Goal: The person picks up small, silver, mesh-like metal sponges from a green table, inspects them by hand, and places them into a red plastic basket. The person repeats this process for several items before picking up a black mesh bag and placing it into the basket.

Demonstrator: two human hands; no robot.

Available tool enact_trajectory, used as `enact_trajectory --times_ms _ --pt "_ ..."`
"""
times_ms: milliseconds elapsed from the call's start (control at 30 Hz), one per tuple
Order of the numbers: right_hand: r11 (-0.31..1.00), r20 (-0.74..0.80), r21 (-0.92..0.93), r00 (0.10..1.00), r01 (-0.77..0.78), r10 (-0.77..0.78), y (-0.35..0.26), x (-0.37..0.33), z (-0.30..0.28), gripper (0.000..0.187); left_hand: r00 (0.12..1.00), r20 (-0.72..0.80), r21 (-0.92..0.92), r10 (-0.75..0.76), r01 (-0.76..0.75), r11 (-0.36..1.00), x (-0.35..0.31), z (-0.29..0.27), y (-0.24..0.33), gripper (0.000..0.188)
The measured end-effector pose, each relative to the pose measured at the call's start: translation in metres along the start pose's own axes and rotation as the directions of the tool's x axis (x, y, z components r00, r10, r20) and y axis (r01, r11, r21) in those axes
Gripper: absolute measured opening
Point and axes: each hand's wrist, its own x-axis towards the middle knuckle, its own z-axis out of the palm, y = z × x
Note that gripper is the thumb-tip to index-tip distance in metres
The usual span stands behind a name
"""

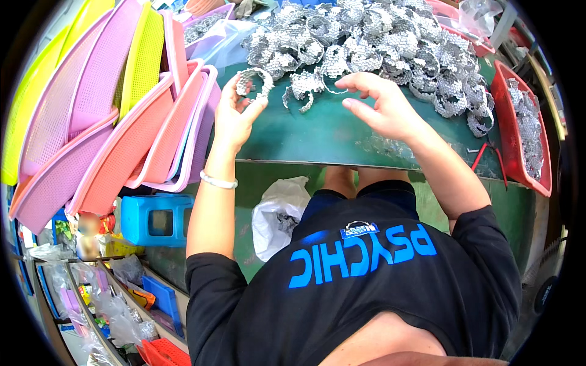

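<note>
Left hand (237,119) holds a curved, silver-grey, scaly-textured ring-shaped piece (267,82), pinched between thumb and fingers, raised over the left part of the dark green tabletop (329,140). White bracelet (218,182) on the left wrist.

Right hand (383,108) is in front of the pile, palm turned inward, thumb and fingers apart with a clear gap. A thin pale strip (332,91) ends near its fingertips; cannot tell if they touch.

A loose silver-grey curled piece (303,84) lies on the tabletop between the two hands. Behind it, a big heap of similar silver-grey curled pieces (378,46) covers the back and right of the table.

Right side: red plastic basket (509,131) with more grey pieces inside; red-handled hand tool (480,157) just beside it, near the table edge.

Left side: leaning stacks of perforated pink, purple and yellow-green plastic baskets (143,131). Below table level: bright blue plastic stool (135,219), white plastic bag (266,229) with some grey contents.
</note>
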Motion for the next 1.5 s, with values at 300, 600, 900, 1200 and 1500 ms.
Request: enact_trajectory --times_ms 300,600,900,1200,1500 --pt "0.895 0.074 0.410 0.985 -0.174 0.157 -0.017 -0.008 0.000 0.044 0.899 0.437 -0.440 -0.019 0.233 0.867 -0.028 0.052 0.071 0.068" --pt "0.635 0.075 0.749 0.977 -0.188 0.201 -0.009 -0.027 0.003 0.045 0.920 0.390 -0.437 -0.041 0.224 0.871 -0.038 0.088 0.085 0.065" --pt "0.605 0.061 0.759 0.950 -0.243 0.305 -0.013 -0.033 0.001 0.044 0.946 0.323 -0.481 -0.031 0.192 0.856 -0.044 0.097 0.090 0.067" --pt "0.632 -0.047 0.749 0.935 -0.201 0.352 -0.016 -0.036 0.007 0.037 0.938 0.346 -0.553 -0.023 0.223 0.803 -0.044 0.100 0.076 0.050" --pt "0.596 -0.080 0.795 0.957 -0.107 0.279 -0.015 -0.038 0.010 0.039 0.932 0.360 -0.588 0.036 0.196 0.785 -0.044 0.101 0.077 0.053"
